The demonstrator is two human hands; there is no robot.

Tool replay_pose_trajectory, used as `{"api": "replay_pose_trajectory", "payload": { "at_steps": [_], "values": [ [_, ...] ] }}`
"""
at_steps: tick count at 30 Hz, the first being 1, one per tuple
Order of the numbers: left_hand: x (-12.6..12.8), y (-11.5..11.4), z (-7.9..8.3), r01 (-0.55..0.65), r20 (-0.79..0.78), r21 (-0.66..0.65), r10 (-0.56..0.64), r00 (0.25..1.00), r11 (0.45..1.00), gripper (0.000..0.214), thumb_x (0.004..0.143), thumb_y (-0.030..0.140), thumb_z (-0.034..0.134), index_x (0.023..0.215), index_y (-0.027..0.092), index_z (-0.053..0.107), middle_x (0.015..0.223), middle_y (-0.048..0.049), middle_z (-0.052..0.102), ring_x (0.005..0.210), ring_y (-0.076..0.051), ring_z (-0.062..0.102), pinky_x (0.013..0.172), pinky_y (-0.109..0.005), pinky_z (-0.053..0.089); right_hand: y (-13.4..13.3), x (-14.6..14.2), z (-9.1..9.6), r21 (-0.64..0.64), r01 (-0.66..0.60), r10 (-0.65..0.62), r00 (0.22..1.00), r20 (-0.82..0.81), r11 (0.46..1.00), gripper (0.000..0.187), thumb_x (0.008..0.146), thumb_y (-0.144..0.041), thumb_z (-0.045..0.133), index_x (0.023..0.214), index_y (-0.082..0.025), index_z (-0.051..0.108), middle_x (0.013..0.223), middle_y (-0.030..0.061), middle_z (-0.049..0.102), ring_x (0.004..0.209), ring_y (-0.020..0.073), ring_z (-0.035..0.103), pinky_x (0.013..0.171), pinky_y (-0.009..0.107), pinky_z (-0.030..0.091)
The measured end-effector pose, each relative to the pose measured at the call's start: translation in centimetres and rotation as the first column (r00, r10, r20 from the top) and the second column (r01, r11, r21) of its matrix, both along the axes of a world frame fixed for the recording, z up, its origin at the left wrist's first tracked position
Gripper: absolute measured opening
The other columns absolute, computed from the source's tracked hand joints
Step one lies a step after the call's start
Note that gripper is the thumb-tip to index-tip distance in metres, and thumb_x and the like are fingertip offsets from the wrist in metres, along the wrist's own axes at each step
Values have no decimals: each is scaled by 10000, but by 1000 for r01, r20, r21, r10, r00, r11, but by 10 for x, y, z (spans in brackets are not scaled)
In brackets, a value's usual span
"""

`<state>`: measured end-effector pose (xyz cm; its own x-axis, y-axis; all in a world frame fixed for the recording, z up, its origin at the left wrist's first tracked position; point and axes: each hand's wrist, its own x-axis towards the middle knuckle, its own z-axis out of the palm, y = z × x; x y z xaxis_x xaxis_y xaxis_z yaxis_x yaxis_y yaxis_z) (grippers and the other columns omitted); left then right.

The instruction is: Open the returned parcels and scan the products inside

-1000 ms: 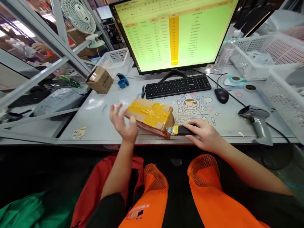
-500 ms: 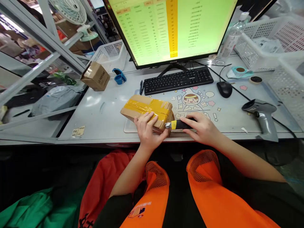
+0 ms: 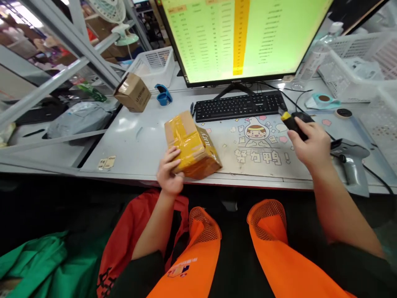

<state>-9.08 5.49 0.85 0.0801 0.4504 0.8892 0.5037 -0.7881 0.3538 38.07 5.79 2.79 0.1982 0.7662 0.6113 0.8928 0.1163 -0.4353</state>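
A cardboard parcel point(image 3: 189, 142) wrapped in yellow tape lies near the desk's front edge, turned at an angle. My left hand point(image 3: 169, 174) grips its near corner, fingers curled over the top. My right hand point(image 3: 308, 145) is raised over the right side of the printed desk mat point(image 3: 260, 155), closed on a black and yellow utility knife point(image 3: 290, 121) whose tip points up and left, toward the keyboard. The knife is well away from the parcel.
A black keyboard point(image 3: 238, 105) and a green-lit monitor point(image 3: 245, 37) stand behind the mat. A barcode scanner point(image 3: 350, 155) lies at the right, white baskets point(image 3: 350, 70) beyond it. A small brown box point(image 3: 133, 92), a blue tape dispenser point(image 3: 163, 96) and a grey bag point(image 3: 77, 122) sit at the left.
My right hand has lifted the knife away from the parcel's end and swung it right, over the mouse. My left hand has turned the parcel and pulled it toward the desk edge.
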Motion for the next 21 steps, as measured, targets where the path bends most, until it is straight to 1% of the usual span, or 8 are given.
{"api": "replay_pose_trajectory", "payload": {
  "at_steps": [3, 5, 9, 12, 14, 16, 18, 21],
  "values": [
    [-29, 0, -3, -283, 174, -76, 292, 940, 956, 236, 1004, 199, 520, 1111, 240, 726, 1349, -56, 740, 1361, -292, 665, 1172, -553, 530, -30, -4, -8, -29, -97, 97, 995, 7, 995, 497, 997, -489, 672, 1392, -197, 753, 1135, 151, 748, 1029, 309, 717, 917, 432, 568],
    [-22, -8, -3, -424, 141, -136, 441, 886, 895, 268, 1024, 256, 538, 1194, 229, 743, 1527, -105, 633, 1453, -321, 588, 1238, -568, 463, -45, -12, -20, -55, -138, 138, 990, -4, 989, 488, 1013, -512, 637, 1387, -221, 753, 1114, 127, 753, 1028, 308, 726, 910, 433, 576],
    [11, -13, -5, -444, 25, -133, 451, 892, 886, 389, 959, 493, 734, 1213, 199, 707, 1770, -183, 296, 1669, -434, 231, 1306, -677, 301, -53, -28, -38, -94, -210, 207, 977, -42, 973, 497, 1015, -532, 620, 1375, -217, 755, 1100, 113, 750, 1006, 293, 732, 912, 426, 599],
    [-5, 13, -8, -349, 139, -62, 354, 925, 935, 344, 1024, 525, 636, 1063, 193, 716, 1712, -167, 407, 1605, -389, 403, 1277, -626, 394, -57, -40, -31, -102, -291, 287, 956, -57, 951, 473, 1023, -516, 618, 1369, -223, 757, 1128, 118, 748, 1015, 284, 734, 911, 417, 618],
    [-37, 41, -10, -234, 178, -44, 238, 955, 971, 469, 1053, 600, 529, 1013, 178, 729, 1621, -157, 536, 1467, -347, 589, 1187, -552, 526, -62, -51, -17, -121, -368, 365, 930, -45, 922, 448, 1034, -481, 623, 1391, -238, 742, 1167, 123, 741, 1031, 279, 736, 902, 410, 631],
    [-68, 66, -11, -199, 168, -43, 204, 965, 979, 572, 1038, 669, 513, 1019, 151, 756, 1415, -150, 707, 1278, -310, 721, 1071, -501, 610, -67, -67, -1, -145, -475, 478, 878, -18, 868, 425, 1046, -427, 631, 1421, -248, 721, 1197, 125, 732, 1052, 274, 735, 904, 407, 639],
    [-84, 81, -13, -247, 185, -40, 250, 951, 968, 581, 1056, 649, 512, 1047, 128, 767, 1203, -130, 788, 1126, -273, 768, 1009, -492, 627, -67, -88, 14, -158, -579, 591, 806, 35, 800, 410, 1057, -383, 634, 1434, -241, 708, 1195, 128, 726, 1060, 269, 729, 911, 407, 640],
    [-71, 74, -12, -423, 298, 12, 401, 866, 906, 428, 1117, 504, 490, 1137, 150, 731, 1226, -125, 758, 1256, -263, 692, 1144, -567, 513, -56, -120, 29, -150, -653, 670, 725, 160, 743, 397, 1069, -362, 623, 1416, -193, 717, 1171, 147, 722, 1044, 276, 715, 903, 423, 634]
  ]
}}
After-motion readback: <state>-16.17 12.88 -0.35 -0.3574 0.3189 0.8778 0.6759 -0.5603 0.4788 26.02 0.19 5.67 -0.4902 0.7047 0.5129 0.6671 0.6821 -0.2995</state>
